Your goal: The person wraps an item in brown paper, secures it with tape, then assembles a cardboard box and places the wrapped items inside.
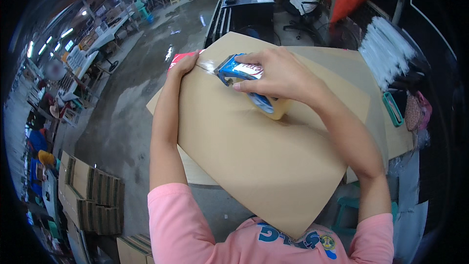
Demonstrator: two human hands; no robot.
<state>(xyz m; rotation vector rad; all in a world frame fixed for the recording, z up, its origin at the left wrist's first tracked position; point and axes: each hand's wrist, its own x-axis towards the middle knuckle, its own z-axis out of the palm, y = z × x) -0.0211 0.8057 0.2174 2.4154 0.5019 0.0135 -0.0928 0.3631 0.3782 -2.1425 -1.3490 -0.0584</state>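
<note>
Tape dispenser [233, 73], clasped in the right hand [283, 72] over the brown cardboard [254, 159], aims its long axis toward the left hand [185, 64], whose fingers rest at the cardboard's edge, grip unclear from here.

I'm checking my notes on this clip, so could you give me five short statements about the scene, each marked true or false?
1. The right hand holds the tape dispenser. True.
2. The left hand holds the tape dispenser too. False: it is at the far left edge of the brown sheet, away from the dispenser.
3. The brown sheet lies beneath the tape dispenser. True.
4. The person's sleeves are green. False: they are pink.
5. Bundled flat cardboard stands at the right of the picture. False: it stands at the lower left.
</note>
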